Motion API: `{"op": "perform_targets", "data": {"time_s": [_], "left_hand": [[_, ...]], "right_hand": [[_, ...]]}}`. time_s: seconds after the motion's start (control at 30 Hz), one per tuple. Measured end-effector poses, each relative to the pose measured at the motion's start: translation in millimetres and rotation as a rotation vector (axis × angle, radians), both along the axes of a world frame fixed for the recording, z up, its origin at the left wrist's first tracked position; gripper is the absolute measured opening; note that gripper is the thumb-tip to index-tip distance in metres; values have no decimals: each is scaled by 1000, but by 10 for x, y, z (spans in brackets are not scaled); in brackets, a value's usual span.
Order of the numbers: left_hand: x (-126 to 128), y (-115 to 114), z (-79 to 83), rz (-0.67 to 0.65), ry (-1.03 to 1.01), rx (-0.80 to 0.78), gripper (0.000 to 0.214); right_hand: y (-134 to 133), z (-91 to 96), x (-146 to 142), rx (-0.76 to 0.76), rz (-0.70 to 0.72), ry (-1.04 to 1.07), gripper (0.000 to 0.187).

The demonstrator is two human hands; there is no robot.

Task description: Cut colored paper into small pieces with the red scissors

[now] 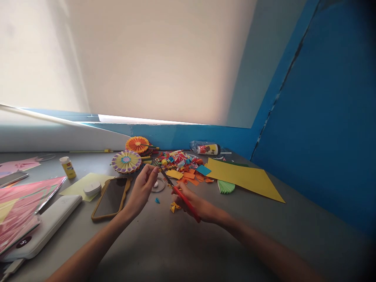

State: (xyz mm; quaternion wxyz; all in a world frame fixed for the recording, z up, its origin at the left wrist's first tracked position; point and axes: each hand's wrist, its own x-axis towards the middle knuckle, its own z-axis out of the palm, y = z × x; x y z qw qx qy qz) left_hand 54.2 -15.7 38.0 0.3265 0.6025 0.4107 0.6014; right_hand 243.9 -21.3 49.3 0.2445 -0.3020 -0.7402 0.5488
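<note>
Right hand (190, 203): gripping red-handled steel scissors (183, 199), blades angling up toward the left hand.
Left hand (141, 188): rising beside the blade tips, fingers pinching together; the pinched item is too small to tell.
Scissors position: hovering above the grey counter (164, 250), just before a heap of colored paper scraps (179, 162).
Surroundings: a yellow card sheet (241, 176) lying right, a pleated yellow-and-purple paper rosette (126, 161) standing left.

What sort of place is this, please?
Probably a paper-craft table: folded paper rosettes, a heap of coloured paper scraps and red-handled scissors are in view.
</note>
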Motion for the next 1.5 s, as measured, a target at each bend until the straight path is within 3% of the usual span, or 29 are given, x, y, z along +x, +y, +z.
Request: {"op": "perform_targets", "data": {"time_s": [0.4, 0.53, 0.67, 0.77, 0.87, 0.97, 1.13, 1.3, 1.5], "left_hand": [[-60, 11, 52, 46, 186, 11, 26], [-233, 67, 61, 51, 566, -39, 27], [-519, 162, -53, 4, 1055, -190, 25], [-670, 214, -138, -45, 1176, -262, 19], [-674, 241, -154, -34, 1164, -232, 25], [-528, 240, -151, -16, 1076, -85, 32], [-167, 198, -309, -235, 929, 108, 26], [-19, 176, -458, -335, 894, 78, 19], [-3, 134, -397, -324, 869, 20, 17]], "right_hand": [[25, -48, -15, -50, -34, 67, 49], [86, -49, -4, -75, -154, 101, 49], [192, -62, 6, -154, -210, 206, 48], [265, -110, 25, -226, -225, 259, 46], [300, -153, 52, -263, -242, 252, 41], [294, -147, 59, -250, -318, 265, 40], [279, -115, 41, -138, -354, 243, 45], [276, -134, 54, -65, -278, 200, 51], [250, -107, 43, -58, -269, 201, 53]]}}
